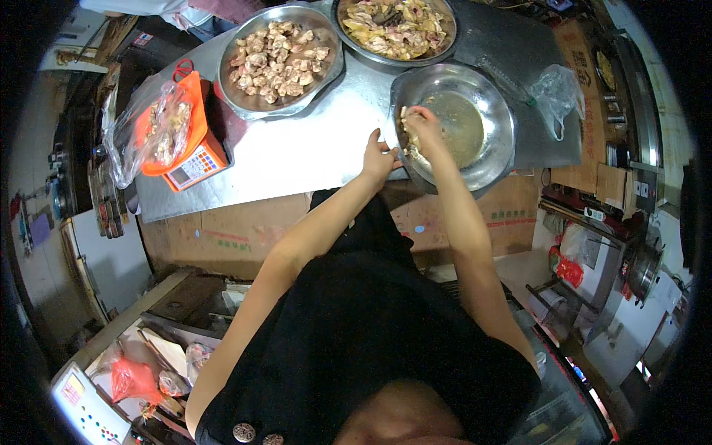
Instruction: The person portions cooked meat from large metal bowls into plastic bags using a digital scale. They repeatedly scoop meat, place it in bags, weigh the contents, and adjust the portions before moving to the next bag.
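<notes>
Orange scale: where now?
In the head view, the orange scale sits at the left end of the metal table, left of the bowl of meat chunks.

Well to the right of the hands (pixel 381 160), a crumpled clear plastic bag (pixel 556 96) lies on the worktop (pixel 545 150), with brown cardboard (pixel 584 122) standing past that end and, farther out and lower, a red plastic bag (pixel 568 268) and a round metal pot (pixel 644 271). Beyond the hands and off to the left, a person in pale clothes (pixel 174 11) shows partly, near red handles (pixel 182 71). Below the hands, printed cardboard sheets (pixel 252 222) run under the worktop's near edge, and far down to the left sit a bulging pinkish-red bag (pixel 133 377) and a white panel with coloured buttons (pixel 90 411).
</notes>
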`<state>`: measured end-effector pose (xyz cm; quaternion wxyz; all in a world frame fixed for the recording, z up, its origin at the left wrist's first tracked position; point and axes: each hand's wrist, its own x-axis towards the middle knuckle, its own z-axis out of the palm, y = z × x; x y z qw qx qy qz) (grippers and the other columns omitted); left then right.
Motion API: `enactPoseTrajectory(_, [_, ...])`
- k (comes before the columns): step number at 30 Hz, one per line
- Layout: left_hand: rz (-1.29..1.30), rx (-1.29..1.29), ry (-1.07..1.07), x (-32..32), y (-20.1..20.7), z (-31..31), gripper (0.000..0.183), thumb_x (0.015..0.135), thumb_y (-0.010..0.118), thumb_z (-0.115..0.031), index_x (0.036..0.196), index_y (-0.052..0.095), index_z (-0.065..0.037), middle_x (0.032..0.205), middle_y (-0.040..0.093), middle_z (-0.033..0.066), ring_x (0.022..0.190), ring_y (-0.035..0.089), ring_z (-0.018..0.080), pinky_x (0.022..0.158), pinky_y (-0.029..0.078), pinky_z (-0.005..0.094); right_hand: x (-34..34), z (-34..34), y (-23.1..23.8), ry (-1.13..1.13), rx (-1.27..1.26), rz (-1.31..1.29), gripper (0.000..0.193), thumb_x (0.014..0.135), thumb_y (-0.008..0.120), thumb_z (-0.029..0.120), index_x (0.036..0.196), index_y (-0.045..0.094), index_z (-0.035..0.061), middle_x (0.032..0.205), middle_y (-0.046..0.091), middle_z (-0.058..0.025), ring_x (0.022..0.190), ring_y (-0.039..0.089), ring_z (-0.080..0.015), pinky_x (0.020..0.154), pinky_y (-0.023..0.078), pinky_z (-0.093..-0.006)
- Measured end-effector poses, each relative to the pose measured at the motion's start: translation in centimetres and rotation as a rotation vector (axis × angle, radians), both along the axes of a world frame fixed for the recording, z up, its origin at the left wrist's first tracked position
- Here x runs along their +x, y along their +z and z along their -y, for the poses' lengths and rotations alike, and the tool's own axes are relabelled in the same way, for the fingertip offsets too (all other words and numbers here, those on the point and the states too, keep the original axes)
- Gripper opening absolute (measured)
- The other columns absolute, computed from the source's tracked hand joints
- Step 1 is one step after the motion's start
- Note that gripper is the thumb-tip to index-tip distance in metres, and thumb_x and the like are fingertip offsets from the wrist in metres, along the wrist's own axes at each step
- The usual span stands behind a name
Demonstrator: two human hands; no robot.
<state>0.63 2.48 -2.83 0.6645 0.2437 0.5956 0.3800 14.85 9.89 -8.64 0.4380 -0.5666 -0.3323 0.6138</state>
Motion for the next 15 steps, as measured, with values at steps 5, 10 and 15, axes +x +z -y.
enactPoseTrajectory(5, [0.077,-0.058,-0.017,-1.5,-0.7,-0.1,0.086,0.081,0.058,0.005,0.148,0.005,-0.005,0.11,0.049,0.0148,0.088,0.059,0.0219,0.068,0.057,0.032,3.0,-1.4,3.1,-0.097,-0.272,-0.308,0.034,0.084,0.068,0.017,0.115,0.053,0.0133,0.092,0.063,-0.0064,0.068,0.059,-0.0184,0.048,0.048,-0.0321])
enactPoseTrajectory(10, [0.141,-0.055,0.037,-6.9,1.7,0.8,0.089,0.081,0.059,0.004,0.148,0.002,-0.008,0.118,0.052,0.0182,0.096,0.059,0.0244,0.079,0.055,0.0359,5.8,-3.1,5.1,-0.013,-0.166,-0.456,0.021,0.09,0.056,0.018,0.111,0.054,0.014,0.091,0.062,-0.0082,0.068,0.06,-0.0205,0.046,0.048,-0.0303])
enactPoseTrajectory(15, [0.23,-0.033,0.151,-16.8,3.5,4.9,0.086,0.085,0.056,0.004,0.149,0.001,-0.011,0.122,0.051,0.0201,0.097,0.059,0.0258,0.079,0.056,0.0353,-2.4,-5.5,14.3,0.307,-0.081,-0.601,0.024,0.094,0.051,0.023,0.116,0.05,0.0133,0.093,0.058,-0.0128,0.072,0.06,-0.0204,0.048,0.048,-0.026])
